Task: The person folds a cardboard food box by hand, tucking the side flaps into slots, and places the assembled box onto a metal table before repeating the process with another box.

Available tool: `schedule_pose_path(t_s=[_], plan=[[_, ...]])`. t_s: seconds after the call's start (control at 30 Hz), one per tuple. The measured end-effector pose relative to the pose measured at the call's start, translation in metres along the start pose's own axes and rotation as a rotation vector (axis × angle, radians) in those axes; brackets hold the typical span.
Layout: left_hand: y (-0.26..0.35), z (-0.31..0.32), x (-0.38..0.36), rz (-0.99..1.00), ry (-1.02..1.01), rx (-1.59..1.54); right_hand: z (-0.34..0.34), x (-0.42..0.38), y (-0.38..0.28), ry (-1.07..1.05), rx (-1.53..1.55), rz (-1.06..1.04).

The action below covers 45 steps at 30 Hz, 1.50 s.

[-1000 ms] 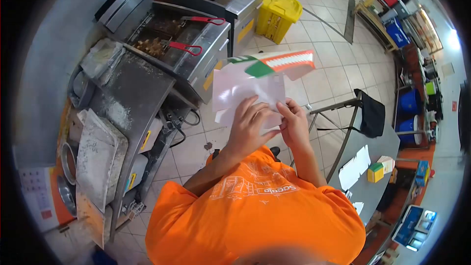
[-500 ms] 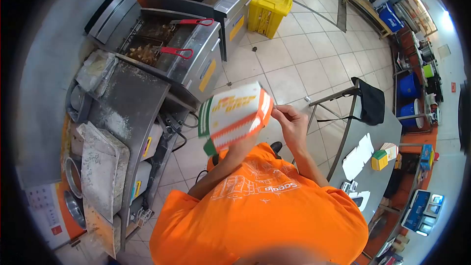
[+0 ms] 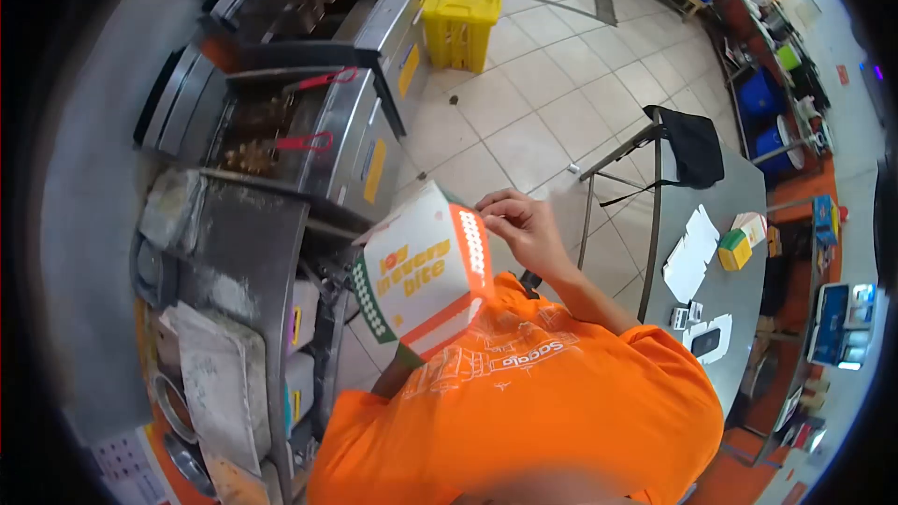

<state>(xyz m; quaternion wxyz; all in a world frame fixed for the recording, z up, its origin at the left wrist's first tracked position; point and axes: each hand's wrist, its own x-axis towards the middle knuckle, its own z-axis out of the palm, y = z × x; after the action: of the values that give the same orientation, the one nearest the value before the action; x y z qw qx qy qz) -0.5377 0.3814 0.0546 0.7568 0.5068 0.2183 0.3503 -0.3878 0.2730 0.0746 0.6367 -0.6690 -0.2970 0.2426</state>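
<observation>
A white cardboard food box with orange and green edges and yellow lettering is held up in front of my chest, tilted. The thumb and fingers of my right hand pinch together at the box's upper right edge, by the orange strip. My left forearm runs up behind the box, and the box hides my left hand, which supports it from behind or beneath; its fingers do not show.
Left stand a floury steel counter and a fryer with red-handled baskets. A yellow bin is ahead. On the right table lie a black bag, white card sheets, a phone and a small green-and-yellow box.
The box has turned so its lettered face points more toward me, and it has come lower and slightly left. My right hand has shifted left with its edge. The view has swung.
</observation>
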Motion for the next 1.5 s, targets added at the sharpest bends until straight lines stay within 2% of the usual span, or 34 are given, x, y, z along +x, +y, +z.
schedule_pose_path(t_s=[0.03, 0.17, 0.27, 0.37, 0.5, 0.6, 0.63, 0.73, 0.77, 0.8, 0.87, 0.9, 1.0, 1.03, 1.13, 1.17, 1.2, 1.27, 1.33, 1.37, 1.47, 1.5], plan=[[0.003, -0.004, -0.001, 0.023, 0.006, 0.01, 0.002, 0.002, 0.003, 0.01, 0.041, 0.039], [0.018, -0.02, 0.001, 0.1, 0.043, 0.037, 0.005, 0.003, 0.012, 0.037, 0.103, -0.047], [0.026, -0.027, 0.004, 0.143, 0.064, 0.038, 0.012, 0.001, 0.01, 0.074, -0.046, -0.109], [0.025, -0.025, 0.004, 0.162, 0.064, 0.046, 0.007, -0.001, -0.002, 0.017, -0.161, -0.209], [0.017, -0.015, 0.004, 0.183, 0.058, 0.05, 0.006, 0.0, -0.004, 0.007, -0.213, -0.384], [0.01, -0.004, 0.006, 0.197, 0.049, 0.045, -0.002, 0.003, -0.007, -0.042, -0.152, -0.366], [0.008, 0.001, 0.005, 0.197, 0.046, 0.041, 0.0, 0.001, -0.007, -0.036, 0.176, -0.112], [-0.004, 0.021, 0.011, 0.206, 0.02, 0.029, -0.003, 0.002, -0.01, -0.013, -0.159, -0.309], [-0.008, 0.028, 0.014, 0.211, 0.015, 0.021, 0.0, 0.003, -0.004, 0.003, -0.195, -0.464], [-0.014, 0.035, 0.02, 0.223, 0.013, 0.02, 0.004, 0.002, 0.0, 0.002, -0.284, -0.53], [-0.019, 0.042, 0.031, 0.172, 0.014, 0.024, 0.008, 0.003, 0.007, 0.004, -0.46, -0.657], [-0.014, 0.038, 0.033, 0.075, 0.012, 0.077, 0.003, 0.008, 0.008, -0.068, -0.6, -0.772], [0.007, 0.034, 0.044, -0.167, 0.102, -0.238, 0.001, 0.005, -0.002, -0.005, -0.583, -0.739], [0.018, 0.038, 0.045, -0.228, 0.126, -0.305, 0.005, 0.004, 0.002, 0.097, -0.4, -0.597], [0.024, 0.025, 0.053, -0.414, 0.108, -0.497, -0.007, 0.013, 0.019, 0.225, -0.349, -0.558], [0.001, 0.007, 0.062, -0.452, 0.035, -0.573, -0.013, 0.017, 0.027, 0.214, -0.405, -0.578], [0.011, 0.013, 0.058, -0.422, -0.032, -0.611, -0.01, 0.014, 0.018, 0.287, -0.359, -0.502], [0.012, 0.025, 0.053, -0.358, -0.203, -0.67, -0.011, 0.017, 0.009, 0.349, -0.439, -0.544], [0.018, 0.044, 0.041, -0.171, -0.301, -0.45, -0.007, 0.018, -0.003, 0.377, -0.548, -0.557], [0.021, 0.05, 0.04, -0.234, -0.24, -0.206, -0.005, 0.017, -0.007, 0.365, -0.561, -0.532], [0.019, 0.047, 0.044, -0.244, -0.253, -0.106, 0.001, 0.023, -0.011, 0.243, -0.419, -0.669], [0.022, 0.045, 0.047, -0.27, -0.211, -0.172, -0.001, 0.021, -0.02, 0.211, -0.393, -0.655]])
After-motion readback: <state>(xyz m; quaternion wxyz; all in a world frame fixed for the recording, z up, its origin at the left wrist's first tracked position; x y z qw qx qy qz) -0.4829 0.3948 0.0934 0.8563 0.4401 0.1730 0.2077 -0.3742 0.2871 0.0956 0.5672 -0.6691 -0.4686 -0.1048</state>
